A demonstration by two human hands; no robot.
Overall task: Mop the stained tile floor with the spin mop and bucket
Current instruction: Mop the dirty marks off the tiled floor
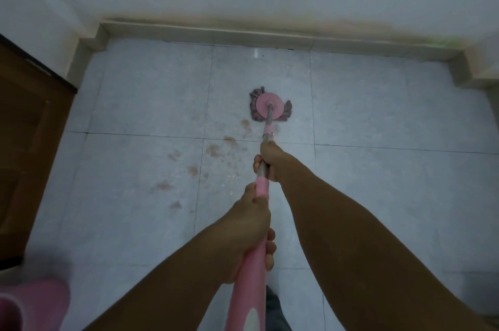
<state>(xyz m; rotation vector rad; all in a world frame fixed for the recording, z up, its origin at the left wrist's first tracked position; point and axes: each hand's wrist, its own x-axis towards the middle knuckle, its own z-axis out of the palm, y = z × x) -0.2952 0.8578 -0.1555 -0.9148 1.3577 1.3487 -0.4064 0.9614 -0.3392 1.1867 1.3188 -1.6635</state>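
Observation:
A pink spin mop runs from the bottom of the view out to its head (269, 108), a pink disc with grey-purple strands lying flat on the pale tile floor (378, 195). My left hand (249, 230) grips the thick pink handle (247, 276) low down. My right hand (266, 159) grips the metal shaft farther along, just below a pink collar. Brown stains (213, 151) dot the tiles left of the shaft, from beside the mop head back toward me. The pink bucket (32, 306) shows partly at the bottom left corner.
A dark wooden door or cabinet (29, 141) stands along the left side. A beige skirting (243, 36) lines the white wall ahead, with a discoloured band above it. A dark shape, perhaps my foot (275, 306), shows under the handle.

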